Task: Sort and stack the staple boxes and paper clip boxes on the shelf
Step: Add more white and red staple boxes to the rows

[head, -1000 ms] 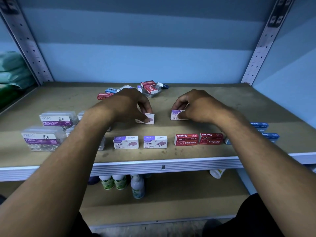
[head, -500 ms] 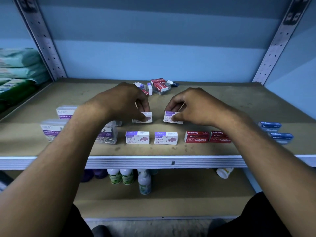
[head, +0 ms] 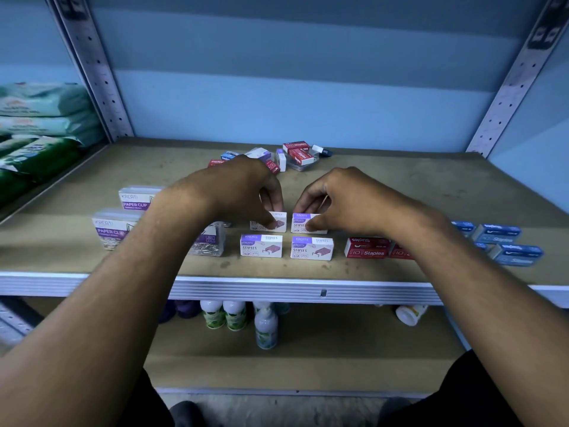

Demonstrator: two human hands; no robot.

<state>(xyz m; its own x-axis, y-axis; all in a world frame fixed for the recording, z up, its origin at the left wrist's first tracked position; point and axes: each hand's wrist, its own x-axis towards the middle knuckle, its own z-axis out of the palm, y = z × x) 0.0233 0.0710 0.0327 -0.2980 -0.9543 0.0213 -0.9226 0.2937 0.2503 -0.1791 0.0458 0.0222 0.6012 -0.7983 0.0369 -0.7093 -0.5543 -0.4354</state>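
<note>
Hands (head: 243, 192) (head: 345, 201) on upright, widthwise staple boxes (head: 278, 222).

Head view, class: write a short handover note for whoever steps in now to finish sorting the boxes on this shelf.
Left hand pinches a white-and-purple cardboard staple box; right hand pinches a matching box beside it, both just behind two more at the front edge.
Done: clear paper clip boxes left, red staple boxes and blue staple boxes right.
Left: the mixed pile at the back.

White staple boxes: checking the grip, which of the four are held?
The back two: left hand pinches one, right hand the other.
</note>
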